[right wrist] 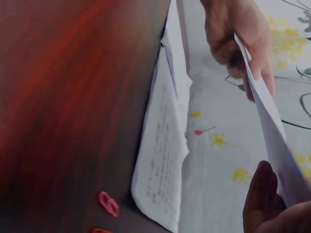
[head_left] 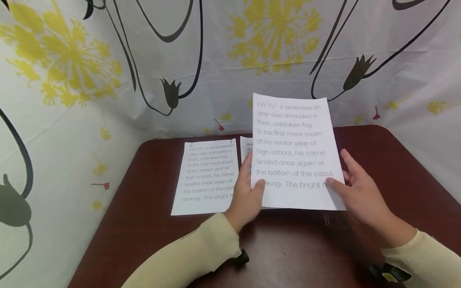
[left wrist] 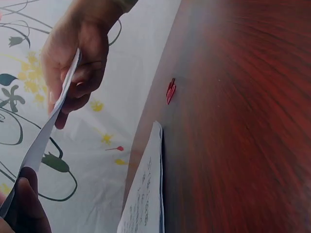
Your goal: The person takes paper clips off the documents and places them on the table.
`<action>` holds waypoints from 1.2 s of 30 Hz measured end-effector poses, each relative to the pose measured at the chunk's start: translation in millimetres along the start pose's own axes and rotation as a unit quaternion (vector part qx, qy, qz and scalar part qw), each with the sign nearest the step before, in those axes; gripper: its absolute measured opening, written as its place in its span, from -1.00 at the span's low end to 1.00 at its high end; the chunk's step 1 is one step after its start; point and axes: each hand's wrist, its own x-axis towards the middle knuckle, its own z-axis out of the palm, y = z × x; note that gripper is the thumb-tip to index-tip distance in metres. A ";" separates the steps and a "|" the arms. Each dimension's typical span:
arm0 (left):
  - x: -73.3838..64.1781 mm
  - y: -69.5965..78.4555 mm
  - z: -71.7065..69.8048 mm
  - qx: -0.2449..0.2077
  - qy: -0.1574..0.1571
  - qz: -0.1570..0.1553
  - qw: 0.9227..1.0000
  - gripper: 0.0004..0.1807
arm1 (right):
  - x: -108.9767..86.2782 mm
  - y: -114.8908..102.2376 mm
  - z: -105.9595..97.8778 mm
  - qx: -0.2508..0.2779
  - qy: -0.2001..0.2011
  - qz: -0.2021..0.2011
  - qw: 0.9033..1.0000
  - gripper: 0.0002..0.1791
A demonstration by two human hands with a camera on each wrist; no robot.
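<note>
Both hands hold a stack of printed paper point(head_left: 293, 144) above the table, its English text facing the head camera. The left hand point(head_left: 245, 200) pinches the lower left edge, thumb in front and fingers behind. At the lower right edge, the right hand point(head_left: 363, 196) grips with its thumb on the front. Seen edge-on in the left wrist view, the held paper point(left wrist: 41, 138) looks thin and slightly bowed; how many sheets it has cannot be told. Under it, another sheet point(head_left: 246, 143) with Chinese characters lies mostly hidden on the table.
Left of the hands lies a printed stack point(head_left: 207, 180) with two clips at its top edge. Red paper clips point(left wrist: 171, 91) lie on the dark wooden table point(head_left: 144, 240), close to the sheets. A flower-patterned cloth point(head_left: 216, 60) hangs behind and at the sides.
</note>
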 end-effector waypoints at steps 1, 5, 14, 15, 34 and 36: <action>2.1 -0.7 2.1 -0.001 0.002 -0.003 1.000 -0.08 | -1.3 2.1 -0.1 0.002 -0.001 -0.001 1.000 0.00; 11.3 -3.1 12.4 -0.002 0.009 -0.013 1.000 -0.08 | -4.2 8.7 -0.5 0.002 0.012 -0.002 1.000 -0.01; 29.4 -4.1 44.6 0.028 0.027 -0.054 0.998 -0.11 | 1.7 22.1 -19.1 -0.046 0.080 0.021 0.995 -0.04; 31.1 -4.3 48.5 0.028 0.027 -0.061 0.997 -0.12 | 2.7 24.1 -22.3 -0.051 0.087 0.025 0.995 -0.04; 55.1 -18.6 121.8 -0.019 0.011 -0.196 0.980 -0.05 | 26.7 82.9 -91.8 -0.139 0.100 0.120 0.978 -0.11; 58.2 -19.0 129.5 -0.009 0.016 -0.212 0.977 0.00 | 28.8 88.6 -97.4 -0.150 0.107 0.129 0.974 -0.12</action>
